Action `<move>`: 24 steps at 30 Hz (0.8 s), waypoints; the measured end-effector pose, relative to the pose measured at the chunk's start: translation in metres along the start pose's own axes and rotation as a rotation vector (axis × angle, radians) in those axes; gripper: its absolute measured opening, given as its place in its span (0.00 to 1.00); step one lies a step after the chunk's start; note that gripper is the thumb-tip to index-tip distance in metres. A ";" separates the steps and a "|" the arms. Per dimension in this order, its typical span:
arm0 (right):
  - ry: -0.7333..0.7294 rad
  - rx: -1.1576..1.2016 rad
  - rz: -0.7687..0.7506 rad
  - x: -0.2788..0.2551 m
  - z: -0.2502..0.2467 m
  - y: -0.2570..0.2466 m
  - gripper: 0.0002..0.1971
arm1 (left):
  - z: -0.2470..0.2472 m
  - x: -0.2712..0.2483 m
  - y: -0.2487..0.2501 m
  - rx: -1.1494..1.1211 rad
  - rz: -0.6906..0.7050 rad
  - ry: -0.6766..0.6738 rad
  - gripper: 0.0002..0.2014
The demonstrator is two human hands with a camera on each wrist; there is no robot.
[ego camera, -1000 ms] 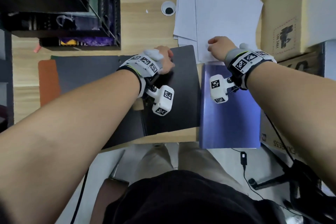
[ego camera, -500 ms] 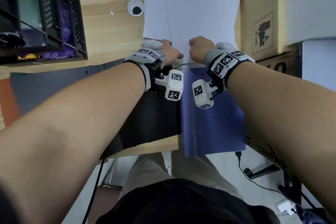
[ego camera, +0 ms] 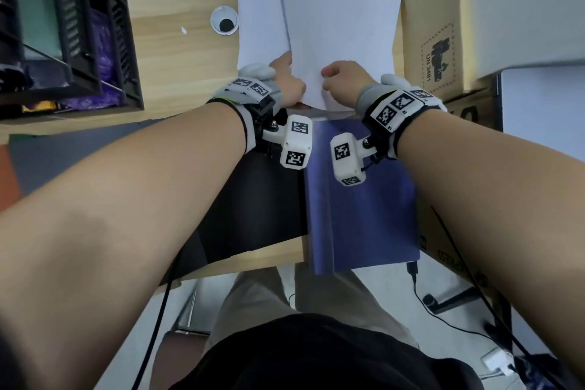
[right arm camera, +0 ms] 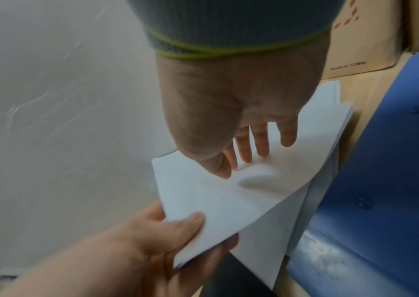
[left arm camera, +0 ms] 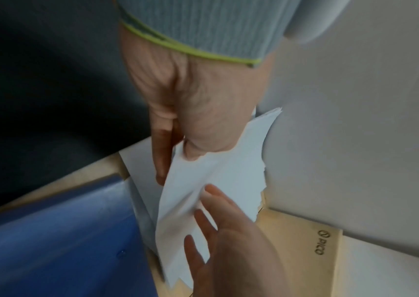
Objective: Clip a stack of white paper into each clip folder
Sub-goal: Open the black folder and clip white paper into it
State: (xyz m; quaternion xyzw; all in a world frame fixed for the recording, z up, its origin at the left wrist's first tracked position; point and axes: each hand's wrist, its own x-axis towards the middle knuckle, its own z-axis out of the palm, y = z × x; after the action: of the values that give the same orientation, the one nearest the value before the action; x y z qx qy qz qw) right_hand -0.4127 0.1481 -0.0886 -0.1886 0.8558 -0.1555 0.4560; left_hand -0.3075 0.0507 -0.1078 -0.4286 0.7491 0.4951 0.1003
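The paper stack (ego camera: 335,19) runs off the head view's top edge; the left forearm (ego camera: 142,199) covers most of the black folder (ego camera: 259,199); wrists and sheets hide the far end of the blue folder (ego camera: 364,215); blur smears both wrist views; whether the right hand (ego camera: 342,82) pinches the sheets or only touches them is unclear.
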 end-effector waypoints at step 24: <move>-0.247 0.724 0.010 -0.085 0.061 -0.012 0.18 | -0.129 -0.164 -0.125 -0.495 -0.099 -0.103 0.25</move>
State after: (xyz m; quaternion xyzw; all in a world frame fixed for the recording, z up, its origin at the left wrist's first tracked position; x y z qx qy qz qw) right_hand -0.3158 0.1710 -0.0549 -0.0282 0.6849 -0.4217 0.5935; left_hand -0.0792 0.0155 -0.0320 -0.4505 0.5771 0.6790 0.0544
